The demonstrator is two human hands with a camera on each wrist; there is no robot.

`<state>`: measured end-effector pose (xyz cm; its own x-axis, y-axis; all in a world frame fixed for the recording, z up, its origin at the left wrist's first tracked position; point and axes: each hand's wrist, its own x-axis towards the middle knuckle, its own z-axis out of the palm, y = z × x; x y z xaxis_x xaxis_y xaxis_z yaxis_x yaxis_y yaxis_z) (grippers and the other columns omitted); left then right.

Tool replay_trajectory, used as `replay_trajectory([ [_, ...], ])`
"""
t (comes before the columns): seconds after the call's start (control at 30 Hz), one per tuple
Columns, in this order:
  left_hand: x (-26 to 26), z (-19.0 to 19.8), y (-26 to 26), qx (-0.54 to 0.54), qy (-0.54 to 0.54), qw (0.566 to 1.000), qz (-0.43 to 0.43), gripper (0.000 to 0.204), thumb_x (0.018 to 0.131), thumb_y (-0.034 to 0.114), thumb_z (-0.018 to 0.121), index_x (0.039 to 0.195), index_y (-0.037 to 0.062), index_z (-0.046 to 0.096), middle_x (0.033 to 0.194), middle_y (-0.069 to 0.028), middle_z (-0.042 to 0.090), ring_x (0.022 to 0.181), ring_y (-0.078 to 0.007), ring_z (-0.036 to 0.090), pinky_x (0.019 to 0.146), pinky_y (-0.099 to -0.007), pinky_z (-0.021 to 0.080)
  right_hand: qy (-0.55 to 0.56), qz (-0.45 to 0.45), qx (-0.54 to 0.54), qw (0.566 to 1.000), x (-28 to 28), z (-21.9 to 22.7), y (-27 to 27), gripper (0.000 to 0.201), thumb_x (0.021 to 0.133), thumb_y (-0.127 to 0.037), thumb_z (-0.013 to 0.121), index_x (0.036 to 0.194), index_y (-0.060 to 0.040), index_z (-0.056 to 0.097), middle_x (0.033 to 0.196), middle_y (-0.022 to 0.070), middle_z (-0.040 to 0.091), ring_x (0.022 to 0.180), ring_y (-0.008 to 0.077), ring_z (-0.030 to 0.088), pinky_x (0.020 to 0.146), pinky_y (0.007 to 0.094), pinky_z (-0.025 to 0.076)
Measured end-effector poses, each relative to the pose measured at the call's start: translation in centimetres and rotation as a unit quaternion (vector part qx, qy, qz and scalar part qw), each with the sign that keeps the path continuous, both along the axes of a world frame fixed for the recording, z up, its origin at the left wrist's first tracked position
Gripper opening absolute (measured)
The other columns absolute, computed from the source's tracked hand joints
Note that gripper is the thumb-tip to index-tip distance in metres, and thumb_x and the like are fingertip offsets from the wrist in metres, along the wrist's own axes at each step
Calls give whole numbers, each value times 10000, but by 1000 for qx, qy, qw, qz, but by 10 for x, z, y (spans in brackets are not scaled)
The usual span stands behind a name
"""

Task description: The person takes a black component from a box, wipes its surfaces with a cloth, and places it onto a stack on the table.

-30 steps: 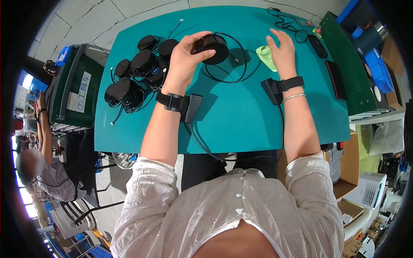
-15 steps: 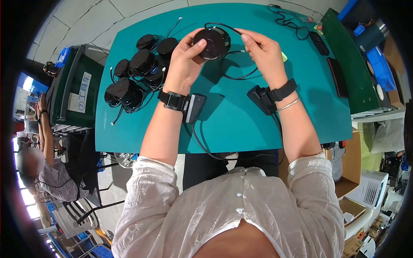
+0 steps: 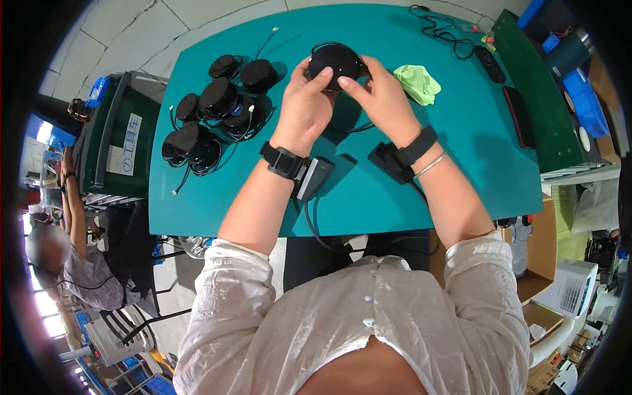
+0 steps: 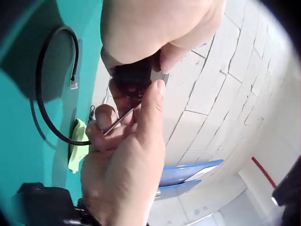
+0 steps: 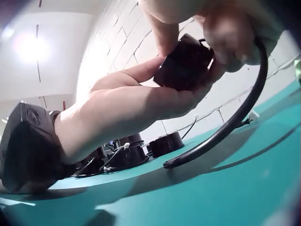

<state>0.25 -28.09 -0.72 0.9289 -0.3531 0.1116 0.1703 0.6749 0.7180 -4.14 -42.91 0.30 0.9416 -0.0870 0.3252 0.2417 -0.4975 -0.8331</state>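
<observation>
Both hands hold a round black puck-shaped device [image 3: 337,58] above the far middle of the table. My left hand [image 3: 305,110] grips its left side, with the thumb on its face. From the right, my right hand [image 3: 387,100] grips it too, its thumb near the left thumb. In the left wrist view, the device's black cable [image 4: 39,89] passes through the curled fingers of the right hand and loops down to a small white plug [image 4: 74,85]. Part of the device is hidden behind the fingers.
Several similar black devices [image 3: 218,97] with cables stand on the left of the teal table [image 3: 368,204]. A light green cloth [image 3: 417,84] lies right of the hands. Farther right are a power strip [image 3: 488,64], a dark flat phone-like thing [image 3: 519,117] and a coiled cord [image 3: 442,31].
My right hand came in from the right, took the cable, then moved left onto the device. The left hand shifted slightly right, and the device's face turned. The green cloth is uncovered again.
</observation>
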Motion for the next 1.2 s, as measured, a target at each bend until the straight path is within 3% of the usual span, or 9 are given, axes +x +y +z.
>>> replay_trajectory([
  [0.2, 3, 10, 13, 264, -193, 943, 56, 848, 855, 195, 711, 1484, -8, 181, 1429, -190, 357, 1335, -300, 349, 1120, -395, 275, -127, -28, -153, 980, 1, 9, -20, 487, 894, -328, 614, 1292, -65, 516, 1086, 100, 594, 877, 277, 616, 730, 376, 511],
  [0.27, 4, 16, 21, 408, -362, 830, 116, 736, 849, 116, 701, 1454, 0, 298, 1408, -181, 408, 1324, -220, 371, 1104, -373, 297, -147, -23, -183, 972, -1, 14, -21, 461, 901, -302, 598, 1303, -89, 521, 1062, 75, 588, 873, 279, 610, 741, 383, 505],
  [0.4, 4, 25, 27, 373, -218, 901, -28, 635, 784, 89, 758, 1331, -35, 460, 1218, -144, 587, 1168, -208, 550, 988, -323, 444, -148, 72, -183, 969, 0, 17, -25, 504, 889, -340, 619, 1324, -104, 523, 1009, 76, 596, 850, 260, 604, 738, 369, 503],
  [0.7, -5, 14, 7, 123, -28, 992, -9, 454, 867, 74, 667, 1240, -42, 436, 1155, -135, 587, 1063, -227, 599, 930, -417, 507, -127, 14, -61, 990, 4, -4, -5, 553, 924, -377, 587, 1365, -65, 468, 1105, 198, 603, 1012, 307, 580, 873, 374, 480],
  [0.93, -3, 18, 10, 178, -78, 981, -19, 545, 853, 86, 679, 1305, -38, 401, 1200, -140, 552, 1145, -247, 538, 961, -399, 476, -187, 24, -174, 966, 1, 6, -15, 565, 903, -293, 604, 1390, -68, 426, 1168, 157, 581, 1070, 340, 561, 892, 398, 482],
  [1.0, -1, 20, 17, 426, -325, 836, 119, 602, 819, 96, 713, 1341, 2, 429, 1232, -120, 542, 1170, -226, 512, 982, -371, 459, -205, 17, -251, 946, -2, 13, -17, 573, 883, -263, 624, 1389, -77, 431, 1155, 131, 582, 1060, 328, 562, 877, 396, 489],
  [1.03, -2, 25, 20, 434, -348, 823, 112, 613, 798, 88, 725, 1351, 45, 466, 1214, -97, 566, 1147, -199, 531, 994, -349, 453, -220, 22, -305, 926, -2, 15, -17, 587, 864, -246, 638, 1390, -85, 433, 1130, 115, 583, 1048, 317, 562, 863, 394, 493],
  [1.17, 2, 24, 21, 420, -306, 852, 53, 529, 817, 88, 716, 1294, 6, 504, 1155, -98, 599, 1088, -190, 568, 974, -348, 464, -241, 8, -327, 914, -4, 16, -13, 578, 874, -262, 635, 1392, -98, 436, 1131, 106, 581, 1055, 304, 548, 869, 394, 492],
  [1.2, 2, 21, 19, 332, -256, 906, 52, 505, 819, 110, 724, 1264, -2, 512, 1107, -87, 620, 1052, -201, 588, 949, -345, 472, -241, 10, -329, 913, -2, 15, -14, 578, 874, -262, 635, 1392, -98, 436, 1131, 106, 581, 1055, 304, 548, 869, 394, 492],
])
